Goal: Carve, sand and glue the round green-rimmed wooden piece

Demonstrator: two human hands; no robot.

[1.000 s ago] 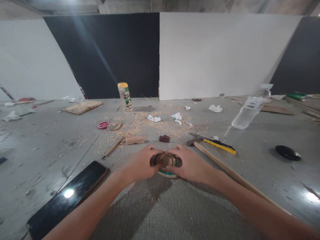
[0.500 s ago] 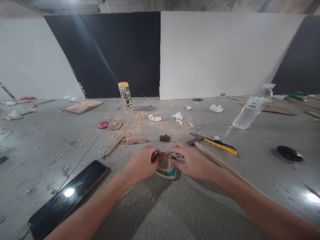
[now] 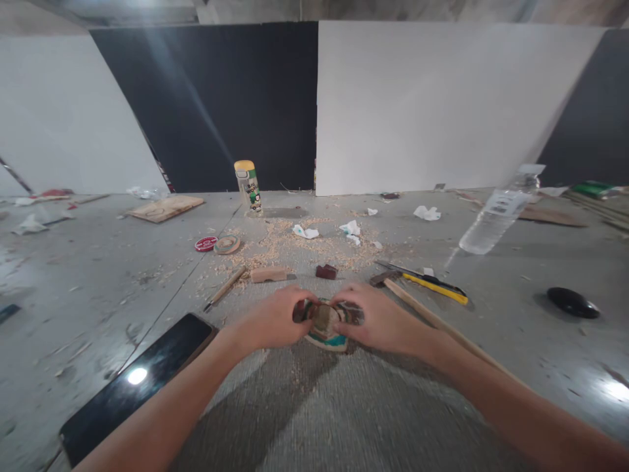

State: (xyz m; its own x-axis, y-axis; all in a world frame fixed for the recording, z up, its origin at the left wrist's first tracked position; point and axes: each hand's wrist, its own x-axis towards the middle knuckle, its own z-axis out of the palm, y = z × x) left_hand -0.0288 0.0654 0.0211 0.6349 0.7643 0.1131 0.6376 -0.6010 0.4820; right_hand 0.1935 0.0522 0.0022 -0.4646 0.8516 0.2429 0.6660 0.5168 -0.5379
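In the middle of the head view, a small painted wooden piece (image 3: 339, 342) with a teal edge and a pale rim rests on the grey floor. On top of it sits a round brown disc (image 3: 324, 316), though whether it is a separate part I cannot tell. My left hand (image 3: 280, 316) curls its thumb and fingers against the disc's left side. From the right, my right hand (image 3: 373, 318) grips the opposite side the same way. The fingers cover much of the painted piece's sides.
A phone (image 3: 137, 387) lies left of my arm. Beyond my hands are a thin carving tool (image 3: 225, 288), a wood block (image 3: 268, 274) and a dark red block (image 3: 326, 271). To the right are a hammer (image 3: 427, 313), a yellow utility knife (image 3: 435, 288) and a plastic bottle (image 3: 496, 213).
Both hands have shifted slightly at the disc, their fingers curving more around its sides, and more of the coloured surface shows between them. The painted piece stays in about the same spot.
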